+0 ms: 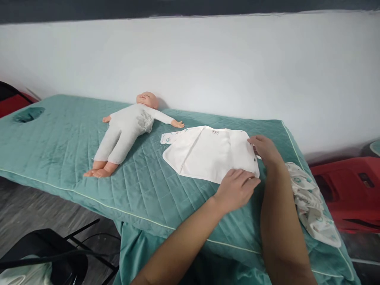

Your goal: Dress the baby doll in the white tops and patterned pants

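- White shirt (pixel 204 154): seemingly being straightened.
- Right hand (pixel 264 149) pinches its edge; left hand (pixel 236 189) curls at the corner, grip hidden.
- Next likely needs gentle tension.

the boxed label (pixel 215 132) on the white garment (pixel 204 154) is too small to read.

hands (pixel 237 188) (pixel 264 149) at white garment (pixel 209 154), doll (pixel 127 122) nearby

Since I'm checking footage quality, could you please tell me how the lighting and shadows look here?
Head view: wall brightest around its middle, dimmer toward the sides; head view: soft shadow beside the doll; head view: white garment bright, with creases readable.
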A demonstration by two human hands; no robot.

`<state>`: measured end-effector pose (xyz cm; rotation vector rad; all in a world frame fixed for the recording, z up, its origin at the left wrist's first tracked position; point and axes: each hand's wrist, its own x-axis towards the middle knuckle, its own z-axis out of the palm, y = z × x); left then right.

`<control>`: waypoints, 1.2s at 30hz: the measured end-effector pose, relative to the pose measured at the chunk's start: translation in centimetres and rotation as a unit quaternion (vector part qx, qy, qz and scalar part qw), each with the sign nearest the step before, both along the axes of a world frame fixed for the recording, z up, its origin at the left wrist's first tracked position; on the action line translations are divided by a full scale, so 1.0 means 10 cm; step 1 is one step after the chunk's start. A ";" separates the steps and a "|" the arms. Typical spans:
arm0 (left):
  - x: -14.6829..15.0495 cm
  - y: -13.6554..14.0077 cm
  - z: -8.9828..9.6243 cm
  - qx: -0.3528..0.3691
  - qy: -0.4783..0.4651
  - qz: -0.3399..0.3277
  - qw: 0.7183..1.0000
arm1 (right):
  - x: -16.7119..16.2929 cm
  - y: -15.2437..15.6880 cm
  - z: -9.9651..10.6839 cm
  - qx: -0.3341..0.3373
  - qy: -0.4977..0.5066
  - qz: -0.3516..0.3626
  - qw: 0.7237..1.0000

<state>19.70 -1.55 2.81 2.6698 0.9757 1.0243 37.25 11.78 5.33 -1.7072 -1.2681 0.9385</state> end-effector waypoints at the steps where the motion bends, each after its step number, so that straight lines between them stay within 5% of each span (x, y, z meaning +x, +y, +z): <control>1: 0.02 -0.01 -0.01 -0.004 0.002 -0.006 1.000 | 0.06 0.00 -0.03 -0.017 -0.021 -0.010 1.000; 9: -0.11 0.01 -0.14 -0.175 -0.073 0.149 0.970 | 0.03 0.02 -0.17 0.082 -0.257 -0.089 0.959; 15: -0.11 0.00 -0.11 -0.189 -0.021 0.078 0.979 | -0.27 -0.02 -0.23 0.175 -0.349 0.028 0.920; 18: -0.13 -0.01 -0.09 -0.172 -0.001 0.032 0.985 | -0.43 -0.06 -0.33 0.144 -0.383 0.108 0.906; 22: -0.14 -0.01 -0.09 -0.170 0.018 0.017 0.985 | -0.53 -0.12 -0.39 0.103 -0.429 0.130 0.888; 31: -0.15 -0.01 -0.09 -0.181 -0.011 0.005 0.983 | -0.46 -0.19 -0.14 0.121 -0.375 0.009 0.919; 36: -0.15 0.00 -0.10 -0.152 -0.002 -0.001 0.988 | -0.55 -0.20 -0.06 0.180 -0.336 0.042 0.923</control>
